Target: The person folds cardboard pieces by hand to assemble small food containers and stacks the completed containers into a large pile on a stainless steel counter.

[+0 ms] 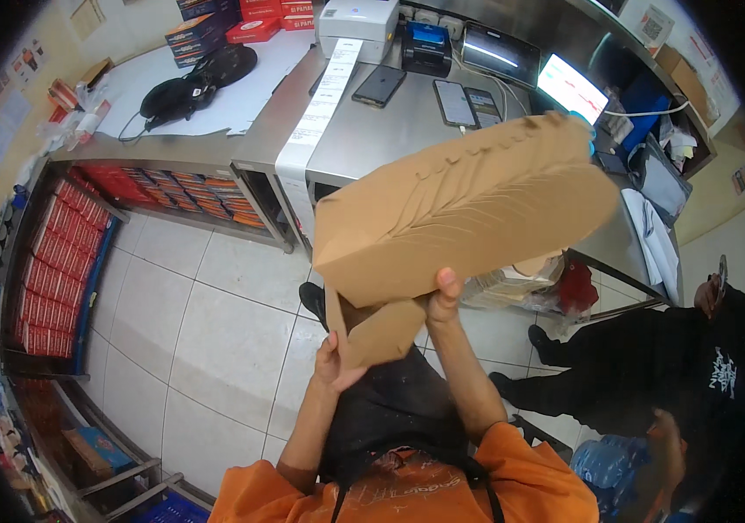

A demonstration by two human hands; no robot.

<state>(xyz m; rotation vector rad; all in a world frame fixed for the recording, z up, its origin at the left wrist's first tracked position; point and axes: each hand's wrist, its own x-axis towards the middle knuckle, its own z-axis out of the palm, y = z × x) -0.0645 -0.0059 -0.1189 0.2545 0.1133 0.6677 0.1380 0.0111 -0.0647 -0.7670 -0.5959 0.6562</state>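
A long stack of nested brown cardboard takeaway boxes (459, 205) is held up in front of me, slanting up to the right. The many layered edges of the boxes fan out along it. At its near left end a box with a loose flap (385, 331) hangs below the others. My left hand (335, 364) is closed on the edge of that near box. My right hand (445, 298) grips the stack from below, its thumb up on the front side. The rest of its fingers are hidden behind the cardboard.
Ahead stands a metal counter (333, 131) with a label printer (359, 24), a paper strip, phones (379, 85) and a lit screen (571, 87). Red boxes fill a shelf (63, 270) at left. A person in black (651, 357) is at the right, near blue plastic-wrapped goods (612, 462).
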